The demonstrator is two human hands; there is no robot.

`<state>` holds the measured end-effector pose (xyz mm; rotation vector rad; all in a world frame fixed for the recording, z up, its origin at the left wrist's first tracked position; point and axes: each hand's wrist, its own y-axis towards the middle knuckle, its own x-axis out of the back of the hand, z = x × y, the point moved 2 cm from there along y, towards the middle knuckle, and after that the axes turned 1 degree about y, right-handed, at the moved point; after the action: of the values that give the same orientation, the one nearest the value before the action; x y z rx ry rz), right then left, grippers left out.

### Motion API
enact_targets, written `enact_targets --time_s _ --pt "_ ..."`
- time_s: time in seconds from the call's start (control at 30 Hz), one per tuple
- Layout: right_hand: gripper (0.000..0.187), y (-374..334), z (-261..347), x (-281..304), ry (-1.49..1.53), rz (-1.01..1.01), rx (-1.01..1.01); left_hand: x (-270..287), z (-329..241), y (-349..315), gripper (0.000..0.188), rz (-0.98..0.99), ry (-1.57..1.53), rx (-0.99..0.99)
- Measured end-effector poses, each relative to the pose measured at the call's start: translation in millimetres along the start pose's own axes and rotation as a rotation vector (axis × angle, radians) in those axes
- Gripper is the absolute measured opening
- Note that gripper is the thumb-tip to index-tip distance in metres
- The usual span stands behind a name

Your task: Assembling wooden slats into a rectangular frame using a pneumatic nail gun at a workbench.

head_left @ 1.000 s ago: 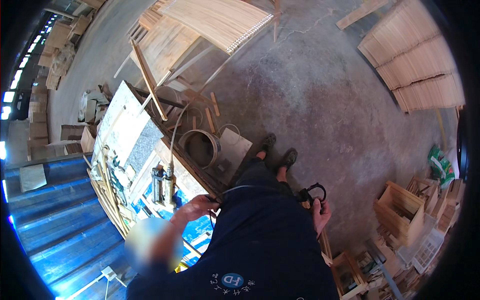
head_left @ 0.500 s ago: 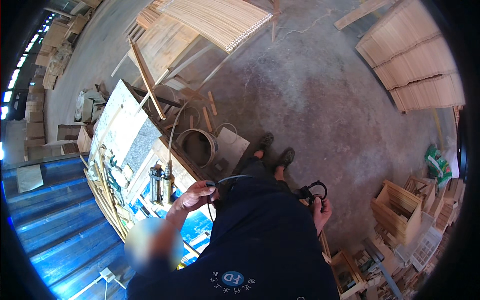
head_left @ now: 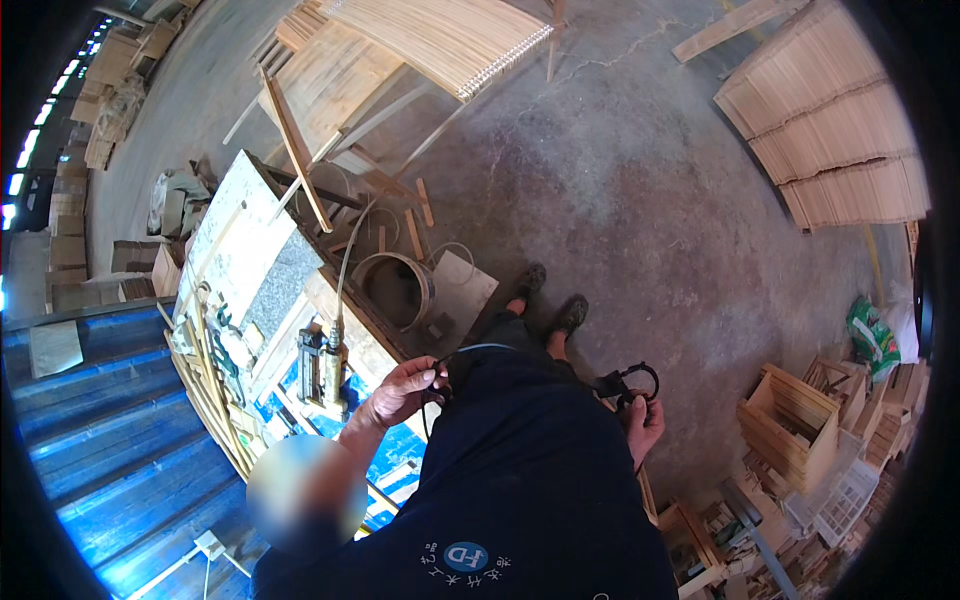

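My left hand (head_left: 402, 392) is closed in a pinch on a small black piece (head_left: 441, 380) joined to a thin cable (head_left: 482, 347), in front of my dark clothing. On the other side of my body, my right hand (head_left: 645, 427) has its fingers closed on a black ring-shaped band (head_left: 645, 370) with a dark block at its side. What kind of device these are, I cannot make out. A nail gun (head_left: 322, 370) with an air hose (head_left: 345, 262) stands on the workbench (head_left: 270, 290), left of my left hand.
A round bucket (head_left: 395, 292) stands beside the bench. Slatted wood (head_left: 440, 35) lies on a table at the far side. Stacked boards (head_left: 830, 120) are at the far right, a wooden box (head_left: 790, 425) and offcuts nearer. Blue corrugated metal (head_left: 100, 420) fills the left.
My left hand has shifted slightly right and up, with more of the black piece showing at its fingertips. The right hand and its black band stay nearly in place.
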<state>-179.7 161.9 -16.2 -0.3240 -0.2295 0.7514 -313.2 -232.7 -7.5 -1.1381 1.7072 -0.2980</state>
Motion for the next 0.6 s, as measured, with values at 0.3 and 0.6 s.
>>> enact_targets --time_s 0.3,0.6 --pt "0.02 -1.7 11.9 -9.4 0.048 -0.028 0.004 -2.3 8.7 4.4 0.032 -0.036 -0.14 0.033" --pt "0.021 0.3 2.3 -4.0 -0.015 0.0 0.046 34.0 33.6 -3.0 0.048 -0.116 0.728 0.105"
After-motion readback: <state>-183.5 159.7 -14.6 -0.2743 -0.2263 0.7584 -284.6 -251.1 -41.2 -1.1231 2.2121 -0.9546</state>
